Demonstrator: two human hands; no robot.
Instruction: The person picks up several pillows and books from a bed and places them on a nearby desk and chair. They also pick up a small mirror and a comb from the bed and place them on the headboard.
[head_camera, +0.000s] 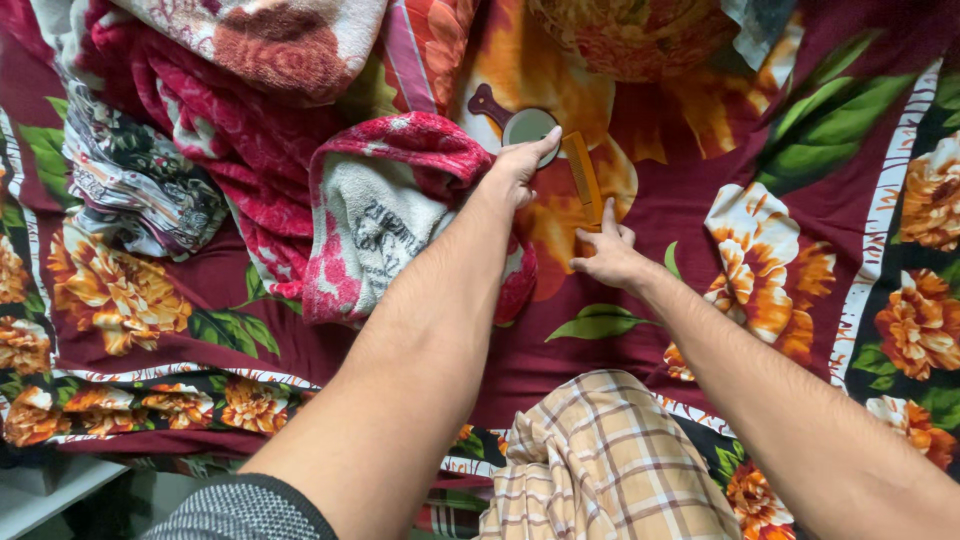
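The left hand (520, 160) is reaching forward with the arm nearly straight, fingers stretched out and together, and its fingertips are touching the rim of a small round hand mirror with a dark brown handle (522, 123). It is closing on nothing; the palm is facing down and the fingers are lying flat, as a hand does when it is pressing or sliding a flat thing rather than lifting it. The right hand (607, 252) is resting lower, with the forearm coming in from the lower right. Its index finger is pointing up and touching the lower end of a narrow orange plastic comb (583, 172), while the other fingers are curling loosely; it too is holding nothing, only nudging or steadying the comb.

Mirror and comb are lying just beside each other, the comb slanting down from the mirror's right side, on the maroon bedsheet printed with large orange flowers and green leaves (700, 170), near its far edge and about midway across. Both are lying flat, probably because the soft sheet gives them nothing to lean on.

Under the left forearm a red and grey-white plush blanket (385, 215) is lying folded over, and beyond it, toward the far left corner, more crumpled red floral bedding (200, 110) is piling up. At the near edge, between the arms, a beige checked cloth (605, 465) is covering the person's knee.
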